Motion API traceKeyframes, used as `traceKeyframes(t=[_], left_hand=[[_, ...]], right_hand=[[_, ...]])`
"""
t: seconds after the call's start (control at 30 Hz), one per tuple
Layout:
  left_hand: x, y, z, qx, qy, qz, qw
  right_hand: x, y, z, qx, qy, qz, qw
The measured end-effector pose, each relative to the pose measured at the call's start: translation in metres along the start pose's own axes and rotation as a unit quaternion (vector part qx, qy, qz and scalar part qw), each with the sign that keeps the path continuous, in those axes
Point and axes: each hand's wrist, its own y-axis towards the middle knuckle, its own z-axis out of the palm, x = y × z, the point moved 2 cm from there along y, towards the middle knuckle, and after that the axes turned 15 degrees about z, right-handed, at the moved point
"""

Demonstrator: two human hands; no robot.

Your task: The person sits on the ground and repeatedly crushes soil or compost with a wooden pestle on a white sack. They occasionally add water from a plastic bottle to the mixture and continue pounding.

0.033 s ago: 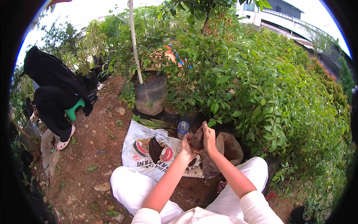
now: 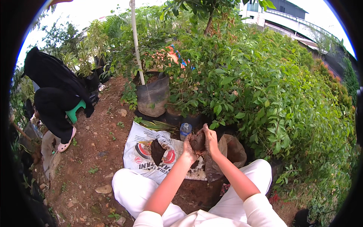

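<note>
Head view showed both hands closed on a soil clump (image 2: 197,141). Left hand (image 2: 188,148) and right hand (image 2: 210,140) gripped its opposite sides above a white sack (image 2: 145,159).

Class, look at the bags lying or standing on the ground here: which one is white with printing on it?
The flat sack lying beside the left hand; the planter bag is dark grey.

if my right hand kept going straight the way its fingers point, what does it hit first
Probably the leafy bush just beyond the fingertips; the right hand points up and away, cupping a clump of soil. Depth is hard to judge.
</note>
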Motion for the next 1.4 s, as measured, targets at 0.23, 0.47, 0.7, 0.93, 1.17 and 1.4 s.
traceKeyframes(t=[0.23, 0.47, 0.7, 0.93, 1.17, 1.4], left_hand=[[-0.005, 0.010, -0.008, -0.053, 0.012, 0.096, 0.994], [-0.017, 0.011, -0.017, -0.038, 0.080, 0.006, 0.996], [-0.003, 0.011, -0.028, -0.037, -0.154, 0.053, 0.986], [0.010, 0.023, -0.029, 0.230, -0.020, 0.253, 0.939], [0.029, 0.021, -0.022, 0.128, -0.176, 0.092, 0.972], [0.008, 0.032, -0.034, 0.099, -0.063, 0.053, 0.992]], right_hand=[[0.042, -0.037, 0.018, -0.068, -0.456, -0.490, 0.740], [0.032, -0.028, 0.006, -0.060, -0.347, -0.478, 0.805], [0.033, -0.014, 0.017, 0.019, -0.221, -0.191, 0.956], [0.055, -0.034, 0.027, -0.057, -0.478, -0.391, 0.785], [0.038, -0.033, 0.029, 0.058, -0.485, -0.252, 0.836], [0.047, -0.023, 0.024, -0.016, -0.483, -0.370, 0.793]])
